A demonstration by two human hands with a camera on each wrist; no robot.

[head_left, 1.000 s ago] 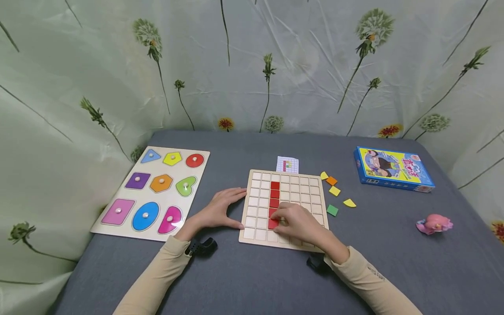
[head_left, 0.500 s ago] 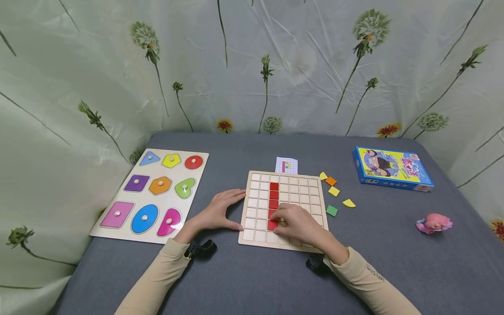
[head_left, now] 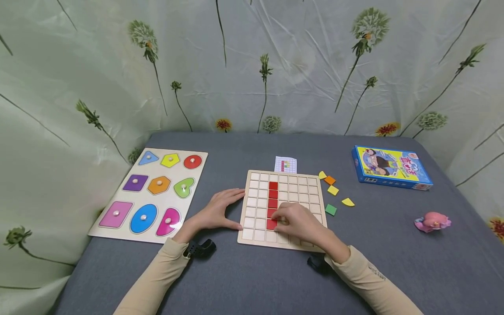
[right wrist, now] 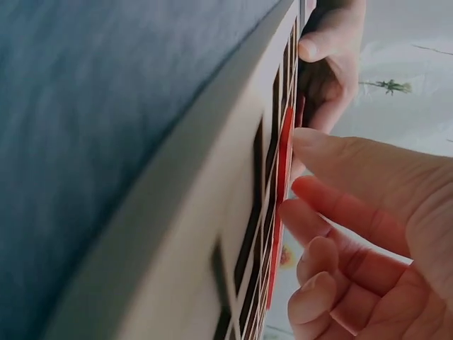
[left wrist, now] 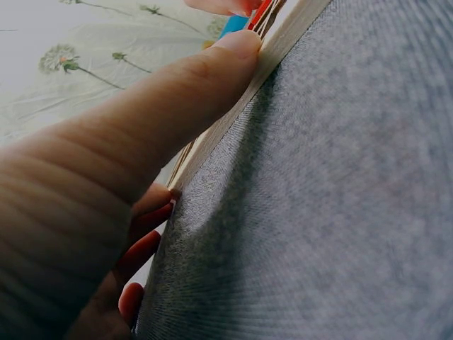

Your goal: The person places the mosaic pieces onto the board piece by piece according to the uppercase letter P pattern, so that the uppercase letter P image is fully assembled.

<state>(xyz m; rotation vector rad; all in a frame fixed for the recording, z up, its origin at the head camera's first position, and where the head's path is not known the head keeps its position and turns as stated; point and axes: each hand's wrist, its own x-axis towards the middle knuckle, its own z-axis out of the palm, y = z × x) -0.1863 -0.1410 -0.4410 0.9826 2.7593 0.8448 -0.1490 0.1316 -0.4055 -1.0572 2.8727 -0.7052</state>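
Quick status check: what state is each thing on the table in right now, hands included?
Grid board: flat on the table, a column of red tiles filled in.
Lowest red tile: in its cell, right hand's fingertips on it.
Right hand: resting on the board.
Left hand: braced against the board's left edge.
Loose colored pieces: lying right of the board.
Shape puzzle: all nine shapes seated.
Blue box: closed, lying flat.
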